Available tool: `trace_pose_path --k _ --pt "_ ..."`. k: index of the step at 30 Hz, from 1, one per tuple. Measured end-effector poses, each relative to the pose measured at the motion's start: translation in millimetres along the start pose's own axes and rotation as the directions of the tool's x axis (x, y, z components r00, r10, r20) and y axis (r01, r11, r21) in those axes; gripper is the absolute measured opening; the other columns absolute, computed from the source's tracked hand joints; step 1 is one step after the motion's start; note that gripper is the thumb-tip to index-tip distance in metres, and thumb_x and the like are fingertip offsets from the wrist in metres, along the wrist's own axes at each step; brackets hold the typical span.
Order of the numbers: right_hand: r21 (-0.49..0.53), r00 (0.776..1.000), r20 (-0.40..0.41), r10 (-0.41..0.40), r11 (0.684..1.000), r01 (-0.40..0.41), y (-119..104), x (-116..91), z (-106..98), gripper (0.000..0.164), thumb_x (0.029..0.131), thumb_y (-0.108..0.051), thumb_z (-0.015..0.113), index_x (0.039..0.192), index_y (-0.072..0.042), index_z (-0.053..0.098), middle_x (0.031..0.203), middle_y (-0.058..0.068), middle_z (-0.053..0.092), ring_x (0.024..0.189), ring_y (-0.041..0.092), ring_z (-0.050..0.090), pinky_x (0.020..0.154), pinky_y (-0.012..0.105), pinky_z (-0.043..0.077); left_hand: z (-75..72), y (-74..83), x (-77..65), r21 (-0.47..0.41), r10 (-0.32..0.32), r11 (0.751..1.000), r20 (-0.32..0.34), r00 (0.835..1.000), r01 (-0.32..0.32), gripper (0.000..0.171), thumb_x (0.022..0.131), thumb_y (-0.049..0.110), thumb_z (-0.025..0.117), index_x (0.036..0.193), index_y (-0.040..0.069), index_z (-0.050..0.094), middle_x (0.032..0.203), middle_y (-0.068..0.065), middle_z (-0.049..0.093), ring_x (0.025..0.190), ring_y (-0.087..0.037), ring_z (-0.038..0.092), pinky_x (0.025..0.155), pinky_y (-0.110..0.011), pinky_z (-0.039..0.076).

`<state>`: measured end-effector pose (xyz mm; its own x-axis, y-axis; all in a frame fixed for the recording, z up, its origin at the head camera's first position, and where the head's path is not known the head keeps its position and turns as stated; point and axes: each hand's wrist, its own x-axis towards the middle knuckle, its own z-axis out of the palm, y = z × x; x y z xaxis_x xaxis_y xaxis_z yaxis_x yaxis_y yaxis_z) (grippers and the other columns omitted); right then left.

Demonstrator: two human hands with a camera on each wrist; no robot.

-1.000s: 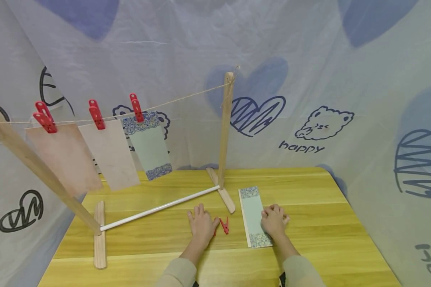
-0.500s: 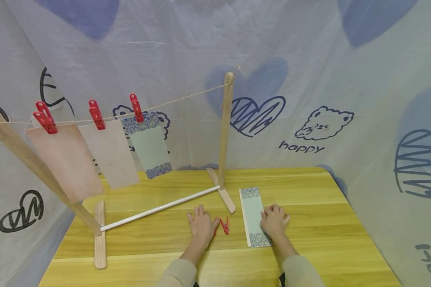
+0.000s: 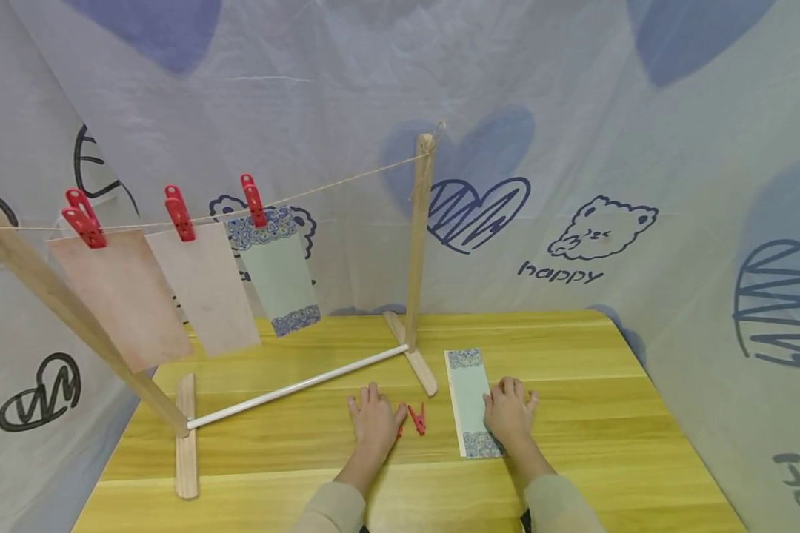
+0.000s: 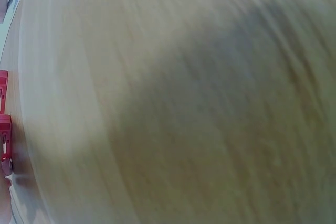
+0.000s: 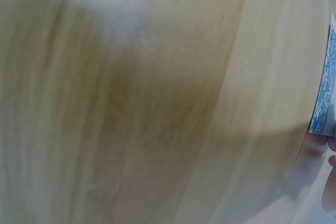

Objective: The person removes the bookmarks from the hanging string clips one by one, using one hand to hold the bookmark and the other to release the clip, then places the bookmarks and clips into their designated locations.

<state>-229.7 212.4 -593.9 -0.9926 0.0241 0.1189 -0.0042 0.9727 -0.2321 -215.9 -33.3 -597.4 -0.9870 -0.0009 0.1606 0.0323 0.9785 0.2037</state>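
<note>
My left hand point(image 3: 374, 420) rests on the table with its fingers spread. Beside its thumb lies a red clothespin point(image 3: 418, 419), legs apart, and a second red one point(image 3: 400, 431) is partly hidden by the hand. In the left wrist view a fingertip sits right at the lower clothespin point(image 4: 6, 137). My right hand point(image 3: 509, 411) rests over the right edge of a pale green paper card point(image 3: 470, 396) with blue floral bands at both ends; its thumb lies at the card's edge. In the right wrist view the fingertips point(image 5: 332, 143) are at the card's corner point(image 5: 324, 90).
A wooden stand point(image 3: 418, 244) with a white crossbar point(image 3: 300, 386) holds a string across the left side. Red clothespins hang a pinkish sheet point(image 3: 123, 296), a whitish sheet point(image 3: 204, 289) and a floral-banded card point(image 3: 276, 274) from it. A printed cloth point(image 3: 347, 89) stands behind the table.
The card under my right hand has shifted very slightly. The hanging sheets sway a little. My left hand stays where it was.
</note>
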Motion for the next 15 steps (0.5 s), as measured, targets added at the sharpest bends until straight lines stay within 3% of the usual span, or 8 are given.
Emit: trace_pose_path --k 15 --pt "-0.130 0.996 0.031 -0.084 0.988 0.087 3.0 -2.0 3.1 0.033 0.095 -0.032 0.040 0.110 -0.008 0.057 0.122 0.011 0.042 0.121 0.030 0.030 0.097 0.058 0.015 1.7 -0.6 -1.3 0.014 0.005 1.000 0.004 1.000 -0.005 0.053 0.086 0.051 0.049 0.090 0.001 0.065 0.108 -0.010 0.046 0.104 -0.026 0.039 0.097 -0.053 0.023"
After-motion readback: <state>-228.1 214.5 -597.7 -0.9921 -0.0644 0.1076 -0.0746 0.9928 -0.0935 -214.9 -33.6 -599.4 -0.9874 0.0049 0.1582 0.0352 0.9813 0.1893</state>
